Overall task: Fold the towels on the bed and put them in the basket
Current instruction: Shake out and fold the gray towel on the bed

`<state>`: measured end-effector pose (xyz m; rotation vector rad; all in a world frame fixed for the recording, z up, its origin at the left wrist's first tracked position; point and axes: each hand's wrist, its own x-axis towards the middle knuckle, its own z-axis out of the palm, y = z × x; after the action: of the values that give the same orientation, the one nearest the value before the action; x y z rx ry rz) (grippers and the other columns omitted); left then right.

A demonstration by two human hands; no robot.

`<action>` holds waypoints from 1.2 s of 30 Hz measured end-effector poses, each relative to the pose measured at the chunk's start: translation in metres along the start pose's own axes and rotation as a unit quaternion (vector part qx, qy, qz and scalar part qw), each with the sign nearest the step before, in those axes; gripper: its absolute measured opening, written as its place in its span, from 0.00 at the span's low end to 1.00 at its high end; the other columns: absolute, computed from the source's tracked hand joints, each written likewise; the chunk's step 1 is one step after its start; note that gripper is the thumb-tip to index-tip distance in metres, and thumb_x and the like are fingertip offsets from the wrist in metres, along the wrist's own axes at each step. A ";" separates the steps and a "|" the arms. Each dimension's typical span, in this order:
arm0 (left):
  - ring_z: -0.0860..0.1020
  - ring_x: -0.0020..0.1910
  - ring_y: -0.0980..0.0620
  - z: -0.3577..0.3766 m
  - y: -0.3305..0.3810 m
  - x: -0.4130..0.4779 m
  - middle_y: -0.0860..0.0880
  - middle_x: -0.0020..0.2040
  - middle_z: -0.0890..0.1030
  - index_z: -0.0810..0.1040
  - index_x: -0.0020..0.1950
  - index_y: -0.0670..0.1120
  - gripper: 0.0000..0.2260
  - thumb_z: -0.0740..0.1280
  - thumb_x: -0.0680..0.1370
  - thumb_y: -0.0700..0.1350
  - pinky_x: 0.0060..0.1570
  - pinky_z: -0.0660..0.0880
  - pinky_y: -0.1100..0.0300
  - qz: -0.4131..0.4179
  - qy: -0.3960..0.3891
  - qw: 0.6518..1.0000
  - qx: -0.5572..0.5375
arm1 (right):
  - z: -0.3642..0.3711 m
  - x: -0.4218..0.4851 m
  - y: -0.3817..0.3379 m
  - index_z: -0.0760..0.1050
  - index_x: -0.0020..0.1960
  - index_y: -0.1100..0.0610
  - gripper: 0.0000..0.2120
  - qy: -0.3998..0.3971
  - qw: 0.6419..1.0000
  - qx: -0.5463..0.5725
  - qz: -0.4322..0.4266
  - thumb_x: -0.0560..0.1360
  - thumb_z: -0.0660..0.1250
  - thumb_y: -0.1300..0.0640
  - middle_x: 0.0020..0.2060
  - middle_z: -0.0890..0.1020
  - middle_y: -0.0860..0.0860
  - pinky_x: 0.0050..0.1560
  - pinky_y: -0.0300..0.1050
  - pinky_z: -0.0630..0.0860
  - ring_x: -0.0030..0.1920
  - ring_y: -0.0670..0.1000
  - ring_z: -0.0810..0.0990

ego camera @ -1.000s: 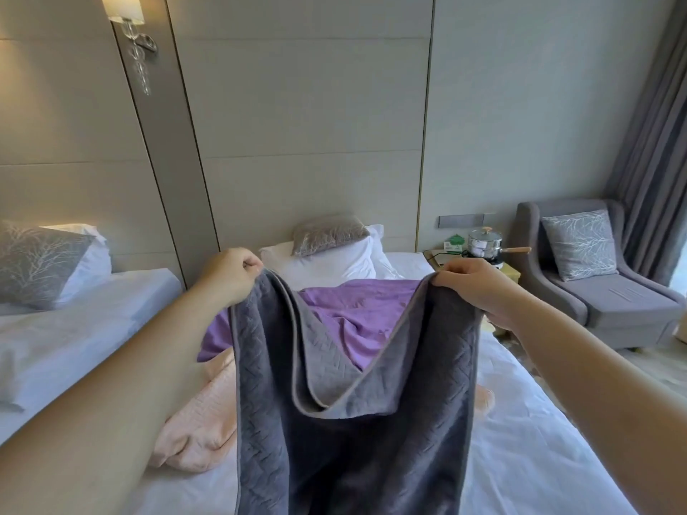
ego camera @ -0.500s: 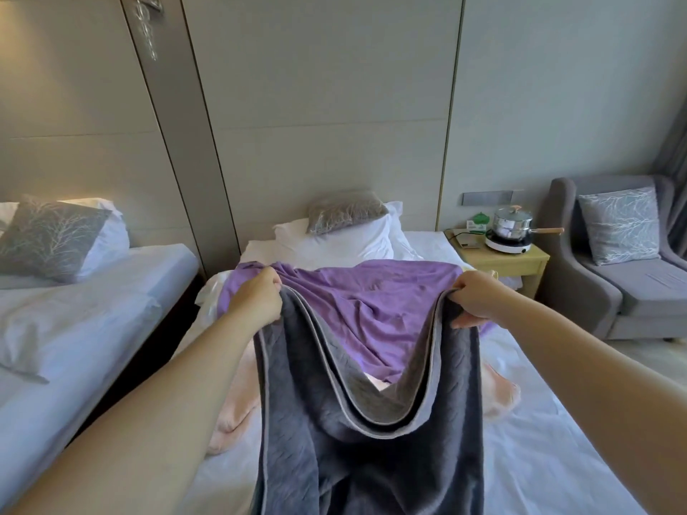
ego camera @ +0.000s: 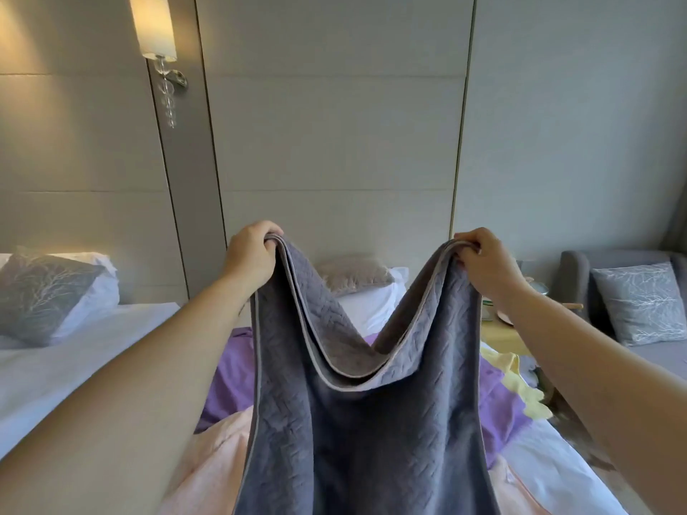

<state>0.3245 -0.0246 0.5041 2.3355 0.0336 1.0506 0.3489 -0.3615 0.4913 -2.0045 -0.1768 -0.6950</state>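
A dark grey quilted towel (ego camera: 364,433) hangs doubled in front of me, sagging in a V between its two top corners. My left hand (ego camera: 251,256) grips the left corner pair and my right hand (ego camera: 483,263) grips the right corner pair, both raised above the bed (ego camera: 550,466). Behind the grey towel lie a purple towel (ego camera: 230,377), a peach towel (ego camera: 208,466) and a pale yellow towel (ego camera: 520,384) on the white sheet. No basket is in view.
A second bed (ego camera: 55,369) with a grey patterned pillow (ego camera: 41,291) stands at the left. White pillows (ego camera: 371,302) lie at the headboard. A wooden nightstand (ego camera: 498,336) and a grey armchair (ego camera: 632,291) stand at the right. A wall lamp (ego camera: 156,27) hangs above.
Both hands have lifted the grey towel higher and pulled its corners further apart. The view has tilted up, and the towel now hides most of the purple one.
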 end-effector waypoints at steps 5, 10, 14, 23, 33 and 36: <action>0.75 0.53 0.50 -0.036 0.010 0.014 0.46 0.57 0.80 0.78 0.56 0.44 0.13 0.57 0.79 0.35 0.45 0.62 0.69 0.019 0.071 0.997 -0.037 | -0.012 0.007 -0.023 0.74 0.60 0.58 0.14 0.046 0.998 0.036 -0.037 0.76 0.57 0.65 0.51 0.78 0.52 0.48 0.43 0.73 0.50 0.51 0.76; 0.76 0.56 0.44 -0.061 -0.006 -0.032 0.45 0.56 0.80 0.79 0.56 0.44 0.13 0.58 0.78 0.35 0.49 0.66 0.62 -0.005 0.061 0.997 -0.046 | -0.027 -0.042 -0.012 0.77 0.55 0.56 0.13 0.060 0.998 -0.009 -0.013 0.74 0.60 0.63 0.47 0.79 0.49 0.46 0.40 0.68 0.48 0.49 0.75; 0.75 0.56 0.40 -0.066 -0.054 -0.110 0.41 0.55 0.80 0.79 0.55 0.43 0.12 0.58 0.78 0.35 0.52 0.68 0.56 -0.079 -0.030 0.996 -0.005 | -0.037 -0.124 0.028 0.77 0.46 0.56 0.08 -0.009 0.993 -0.121 0.005 0.69 0.69 0.65 0.37 0.77 0.46 0.37 0.39 0.67 0.38 0.47 0.74; 0.77 0.55 0.42 -0.087 -0.173 -0.341 0.42 0.56 0.81 0.81 0.49 0.45 0.14 0.57 0.76 0.32 0.53 0.71 0.56 -0.235 -0.236 0.941 0.064 | -0.042 -0.362 0.125 0.75 0.41 0.50 0.05 -0.258 0.910 -0.293 0.137 0.70 0.71 0.56 0.38 0.78 0.52 0.42 0.45 0.71 0.43 0.57 0.75; 0.78 0.51 0.42 -0.131 -0.244 -0.553 0.43 0.49 0.82 0.82 0.44 0.47 0.12 0.62 0.74 0.33 0.43 0.67 0.59 -0.340 -0.393 0.844 0.134 | -0.096 -0.561 0.176 0.77 0.43 0.38 0.10 -0.359 0.768 -0.503 0.168 0.75 0.65 0.55 0.53 0.77 0.43 0.62 0.47 0.56 0.64 0.51 0.65; 0.78 0.49 0.42 -0.145 -0.245 -0.607 0.42 0.49 0.82 0.81 0.43 0.49 0.13 0.62 0.74 0.33 0.43 0.69 0.58 -0.364 -0.392 0.834 0.136 | -0.109 -0.597 0.179 0.78 0.40 0.39 0.12 -0.333 0.776 -0.504 0.179 0.73 0.66 0.58 0.54 0.78 0.43 0.64 0.46 0.50 0.65 0.52 0.63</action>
<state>-0.1455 0.1014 0.0428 2.4745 0.7273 -0.3242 -0.1170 -0.4520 0.0726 -3.1389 0.2335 0.3260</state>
